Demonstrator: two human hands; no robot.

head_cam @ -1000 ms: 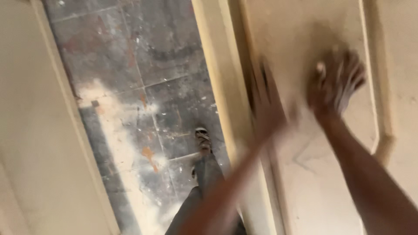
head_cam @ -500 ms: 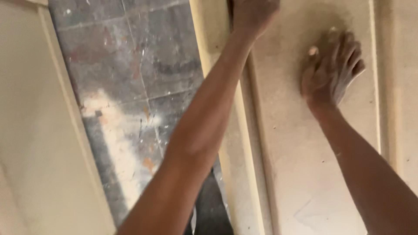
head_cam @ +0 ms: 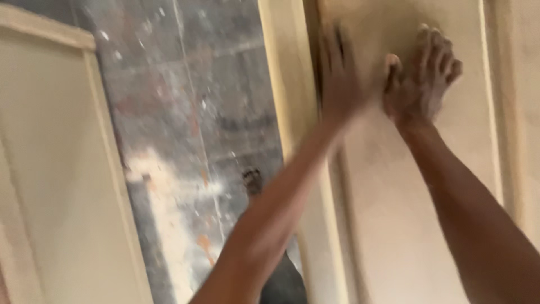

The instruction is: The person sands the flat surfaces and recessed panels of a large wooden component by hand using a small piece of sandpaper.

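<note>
— What's at the far left?

— A pale framed panel point(head_cam: 50, 186), cream-coloured, with a raised strip along its top and right edge. It fills that whole side.

— And next to it?

— The floor point(head_cam: 185, 129), dark tiles, streaked and spattered with white dust and a few orange flecks. A bare foot point(head_cam: 252, 181) shows on it, just above the person's dark trouser leg point(head_cam: 284, 284).

— Then the hands?

— First a cream frame strip point(head_cam: 281, 95) running top to bottom, the edge of a second panel. The left hand point(head_cam: 339, 79) lies right beside that strip, on the recessed tan board point(head_cam: 394, 225). It is badly blurred; it looks flat against the board, fingers pointing up, but I cannot tell whether its grip is spread or closed on something.

— The arm crosses over?

— Yes, the left forearm comes up from the bottom middle, over the floor and the strip, to the board.

— And the right hand?

— The right hand point(head_cam: 421, 79) is just beside the left, a little further right on the same board. Palm down, fingers spread and pressed flat, dusted pale; its grip is wide, holding nothing.

— Beyond it?

— Another raised cream edge point(head_cam: 495, 112) frames the board on the right.
</note>
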